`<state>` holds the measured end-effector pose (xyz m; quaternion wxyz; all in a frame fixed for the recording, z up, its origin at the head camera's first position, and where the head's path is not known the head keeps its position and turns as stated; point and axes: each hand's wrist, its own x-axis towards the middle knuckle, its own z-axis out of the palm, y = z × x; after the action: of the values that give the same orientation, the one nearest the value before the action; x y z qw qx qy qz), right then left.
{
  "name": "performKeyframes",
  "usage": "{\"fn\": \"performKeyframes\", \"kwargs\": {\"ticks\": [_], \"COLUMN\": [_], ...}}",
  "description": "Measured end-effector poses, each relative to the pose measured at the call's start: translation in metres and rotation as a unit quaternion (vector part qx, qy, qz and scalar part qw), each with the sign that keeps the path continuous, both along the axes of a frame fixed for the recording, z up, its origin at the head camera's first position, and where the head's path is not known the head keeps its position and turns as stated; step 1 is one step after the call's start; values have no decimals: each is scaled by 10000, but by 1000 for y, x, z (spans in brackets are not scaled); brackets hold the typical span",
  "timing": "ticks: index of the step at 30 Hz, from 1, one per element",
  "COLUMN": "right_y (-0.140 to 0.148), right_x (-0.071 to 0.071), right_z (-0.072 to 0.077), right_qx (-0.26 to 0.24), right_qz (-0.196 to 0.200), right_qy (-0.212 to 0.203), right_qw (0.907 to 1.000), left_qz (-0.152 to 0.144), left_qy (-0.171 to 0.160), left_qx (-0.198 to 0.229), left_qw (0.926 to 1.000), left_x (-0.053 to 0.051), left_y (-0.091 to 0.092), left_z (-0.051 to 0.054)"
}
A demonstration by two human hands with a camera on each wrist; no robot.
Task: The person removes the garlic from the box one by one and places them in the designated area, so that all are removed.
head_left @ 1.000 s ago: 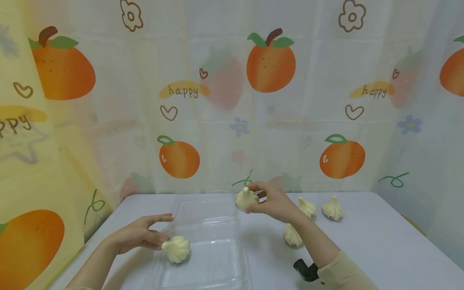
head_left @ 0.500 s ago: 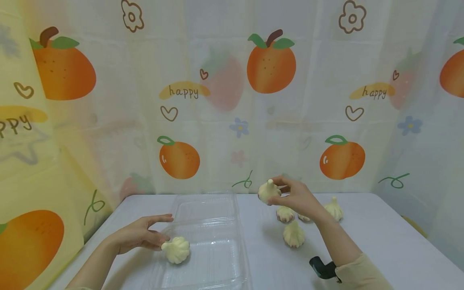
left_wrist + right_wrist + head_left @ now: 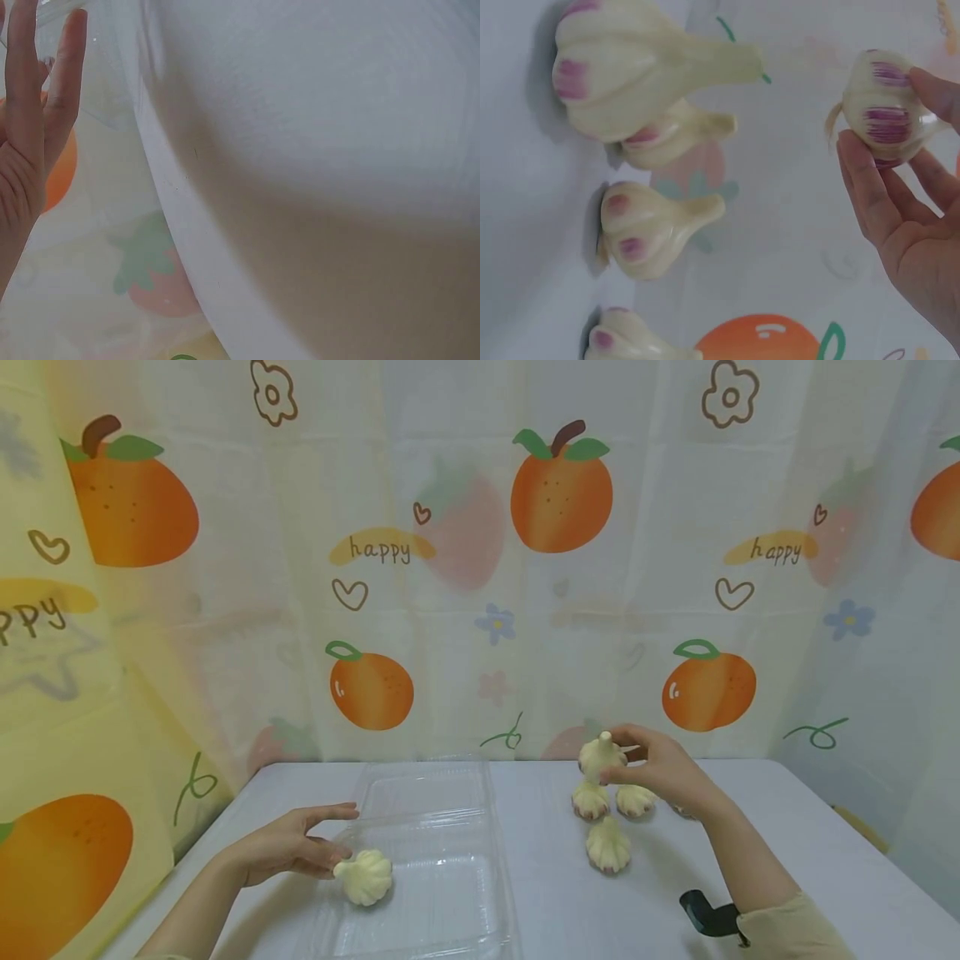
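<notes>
In the head view my right hand point(image 3: 660, 768) holds a garlic bulb point(image 3: 600, 757) between thumb and fingers, stem up, above the right side of the table. The right wrist view shows purple streaks on this held garlic bulb point(image 3: 887, 112). My left hand point(image 3: 288, 843) is at the left edge of a clear plastic box point(image 3: 450, 893) with its lid folded back. Its fingers point(image 3: 67, 71) look straight in the left wrist view. A garlic bulb point(image 3: 367, 878) lies at the box's left side, its stem against the left fingertips; whether they touch it I cannot tell.
Below the held bulb sit several more garlic bulbs: one in front point(image 3: 608, 846), one behind left point(image 3: 590, 802), one behind right point(image 3: 635, 802), another partly hidden by the right wrist. A black device point(image 3: 708, 914) sits at the right sleeve. A fruit-patterned curtain point(image 3: 450, 652) hangs behind the white table.
From above the box's right side, my right hand has moved right with its garlic bulb, to above the other bulbs. My left hand and the bulb beside it have not moved.
</notes>
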<state>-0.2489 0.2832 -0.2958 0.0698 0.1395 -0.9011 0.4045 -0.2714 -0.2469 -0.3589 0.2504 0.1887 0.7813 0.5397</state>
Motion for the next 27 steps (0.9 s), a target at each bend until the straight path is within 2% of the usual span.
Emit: {"fn": "performKeyframes", "kwargs": {"ticks": [8, 27], "right_y": [20, 53], "right_x": [3, 6], "right_z": [-1, -15], "right_qx": [191, 327], "right_qz": [67, 220], "right_qy": [-157, -1080], "right_qw": [9997, 9934], "left_qz": [30, 31], "left_qy": [-39, -2], "left_qx": [30, 19], "left_qw": [10000, 10000], "left_x": [1, 2], "left_y": [1, 2], "left_z": [1, 2]}}
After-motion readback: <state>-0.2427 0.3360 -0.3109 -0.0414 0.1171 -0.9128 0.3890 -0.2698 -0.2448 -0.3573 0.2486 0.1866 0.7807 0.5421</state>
